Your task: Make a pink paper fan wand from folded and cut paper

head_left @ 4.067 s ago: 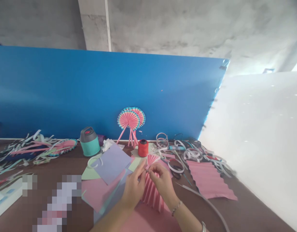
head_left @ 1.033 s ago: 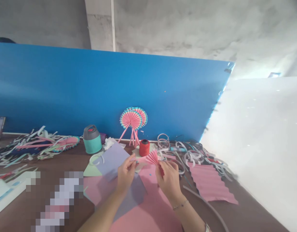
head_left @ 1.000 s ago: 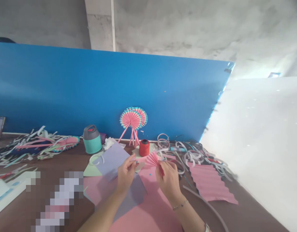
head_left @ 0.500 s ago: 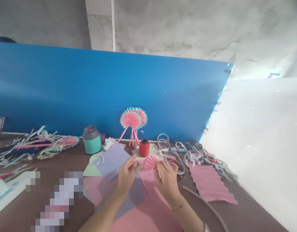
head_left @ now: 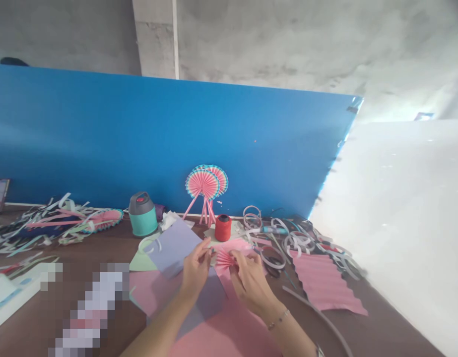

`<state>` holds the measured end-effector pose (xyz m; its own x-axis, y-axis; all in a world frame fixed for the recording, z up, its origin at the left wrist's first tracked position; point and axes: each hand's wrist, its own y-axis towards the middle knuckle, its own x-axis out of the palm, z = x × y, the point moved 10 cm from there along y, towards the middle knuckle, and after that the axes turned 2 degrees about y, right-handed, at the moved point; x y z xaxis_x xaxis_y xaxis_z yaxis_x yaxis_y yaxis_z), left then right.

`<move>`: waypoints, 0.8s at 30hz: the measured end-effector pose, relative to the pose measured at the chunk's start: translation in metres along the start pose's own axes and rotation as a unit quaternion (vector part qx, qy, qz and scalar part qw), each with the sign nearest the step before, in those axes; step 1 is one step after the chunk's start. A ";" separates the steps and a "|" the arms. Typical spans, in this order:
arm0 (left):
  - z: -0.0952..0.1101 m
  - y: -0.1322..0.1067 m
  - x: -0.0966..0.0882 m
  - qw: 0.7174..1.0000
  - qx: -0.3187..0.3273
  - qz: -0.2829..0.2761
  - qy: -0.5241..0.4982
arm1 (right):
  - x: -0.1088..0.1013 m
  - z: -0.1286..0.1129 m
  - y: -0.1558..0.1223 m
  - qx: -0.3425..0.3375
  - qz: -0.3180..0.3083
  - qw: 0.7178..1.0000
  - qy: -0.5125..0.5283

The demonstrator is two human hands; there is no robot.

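A small pink pleated paper fan (head_left: 224, 257) is held between both hands above the table. My right hand (head_left: 247, 280) pinches its folded base, fingers curled. My left hand (head_left: 195, 269) is closed in a pinch at the fan's left edge, thumb against fingertips. Under the hands lie a lavender sheet (head_left: 176, 248) and a large pink sheet (head_left: 229, 327). A red thread spool (head_left: 223, 227) stands just behind the fan.
Finished pink fans on sticks (head_left: 205, 184) lean on the blue partition (head_left: 139, 144). A teal flask (head_left: 143, 214) stands at the left, paper strips (head_left: 57, 223) beyond it. Tape rings (head_left: 252, 216) and a pleated pink sheet (head_left: 321, 282) lie at the right.
The pleated pink strip has been gathered into a small fan. My right hand has brought it left and down toward my left hand, which now pinches its edge.
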<state>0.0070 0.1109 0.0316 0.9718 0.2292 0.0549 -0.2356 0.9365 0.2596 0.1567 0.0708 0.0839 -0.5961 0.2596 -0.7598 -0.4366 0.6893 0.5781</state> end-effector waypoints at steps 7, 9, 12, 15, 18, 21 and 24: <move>-0.004 0.002 0.002 1.000 0.012 -0.008 0.022 | 0.003 0.006 0.001 -0.004 0.010 0.998 0.067; -0.005 0.003 0.003 0.999 0.022 -0.013 0.030 | 0.005 0.011 0.001 0.001 0.016 0.995 0.097; -0.004 0.002 0.003 0.999 0.028 -0.014 0.042 | 0.014 0.016 0.001 0.017 -0.004 0.991 0.134; -0.003 0.002 0.002 0.998 0.029 -0.009 0.052 | 0.026 0.022 -0.003 0.042 -0.036 0.986 0.159; -0.005 0.003 0.002 0.998 0.026 -0.008 0.051 | 0.039 0.030 -0.008 0.083 -0.067 0.970 0.217; -0.008 0.003 0.003 0.999 0.021 -0.013 0.044 | 0.040 0.037 -0.011 0.129 -0.060 0.946 0.291; -0.009 0.003 0.003 0.999 0.015 -0.011 0.039 | 0.033 0.041 -0.009 0.174 -0.037 0.907 0.382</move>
<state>0.0093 0.1168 0.0235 0.9730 0.2296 -0.0253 -0.2128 0.9336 0.2883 0.1685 0.1010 0.0418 -0.9244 -0.2497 -0.2884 -0.3357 0.8916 0.3039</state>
